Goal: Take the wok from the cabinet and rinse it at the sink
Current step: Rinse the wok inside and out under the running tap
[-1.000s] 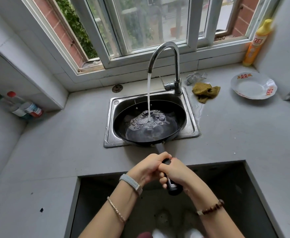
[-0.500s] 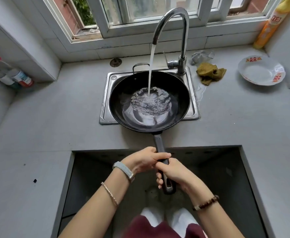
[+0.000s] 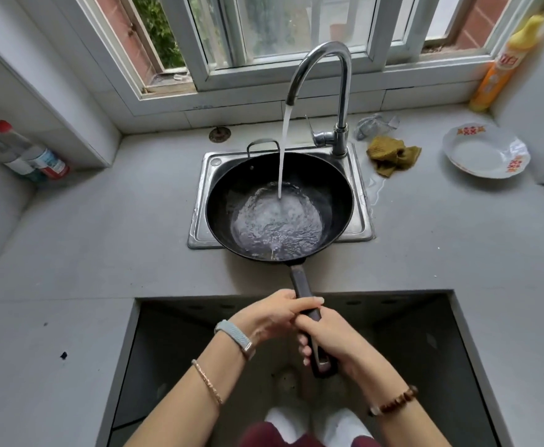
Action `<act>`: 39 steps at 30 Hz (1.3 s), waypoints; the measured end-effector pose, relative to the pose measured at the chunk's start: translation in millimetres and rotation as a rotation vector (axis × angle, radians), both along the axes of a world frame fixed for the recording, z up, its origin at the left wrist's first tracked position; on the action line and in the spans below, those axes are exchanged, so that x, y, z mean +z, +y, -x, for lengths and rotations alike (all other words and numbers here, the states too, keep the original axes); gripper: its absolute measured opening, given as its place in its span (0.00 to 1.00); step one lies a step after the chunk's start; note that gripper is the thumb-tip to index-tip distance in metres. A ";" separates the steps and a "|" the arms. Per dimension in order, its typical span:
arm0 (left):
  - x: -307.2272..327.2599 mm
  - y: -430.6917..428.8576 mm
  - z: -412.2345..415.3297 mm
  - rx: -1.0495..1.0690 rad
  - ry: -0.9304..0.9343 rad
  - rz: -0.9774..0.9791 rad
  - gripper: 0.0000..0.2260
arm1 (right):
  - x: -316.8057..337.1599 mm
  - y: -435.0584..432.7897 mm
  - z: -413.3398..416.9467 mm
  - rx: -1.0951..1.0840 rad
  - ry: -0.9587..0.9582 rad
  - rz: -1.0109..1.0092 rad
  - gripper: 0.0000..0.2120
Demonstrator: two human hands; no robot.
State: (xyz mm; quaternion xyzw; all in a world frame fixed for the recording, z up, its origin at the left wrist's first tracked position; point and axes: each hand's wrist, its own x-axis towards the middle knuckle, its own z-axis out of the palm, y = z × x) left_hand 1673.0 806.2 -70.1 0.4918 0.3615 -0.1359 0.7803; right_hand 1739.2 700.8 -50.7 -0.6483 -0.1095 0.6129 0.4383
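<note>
The wok [image 3: 335, 195], clamped by left hand [image 3: 270, 314] and right hand [image 3: 332, 337], is now raised over the front edge of the sink [image 3: 360, 201], mid-rinse.

- sink [image 3: 199, 211] basin is pretty much all hidden under the wok [image 3: 336, 193]
- bottles [image 3: 38, 158] on the left run off the frame edge
- yellow bottle [image 3: 493, 77] label's too blurry to read

Both forearms stretched forward and converged. The left hand [image 3: 274, 312] gripped the wok handle [image 3: 299, 280] just ahead of the right hand [image 3: 332, 337], fingers [image 3: 309, 300] curled round it.
</note>
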 end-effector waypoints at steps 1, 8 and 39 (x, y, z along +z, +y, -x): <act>7.5 4.4 -3.5 0.000 -0.020 0.010 0.13 | 7.1 4.9 -3.6 -0.013 0.017 -0.024 0.06; 21.6 17.2 -12.5 -0.027 -0.056 0.037 0.17 | 29.0 18.9 -14.9 -0.005 0.054 -0.043 0.08; 23.1 17.7 0.5 -0.039 -0.083 0.052 0.15 | 26.1 13.9 -2.1 -0.015 0.050 -0.076 0.09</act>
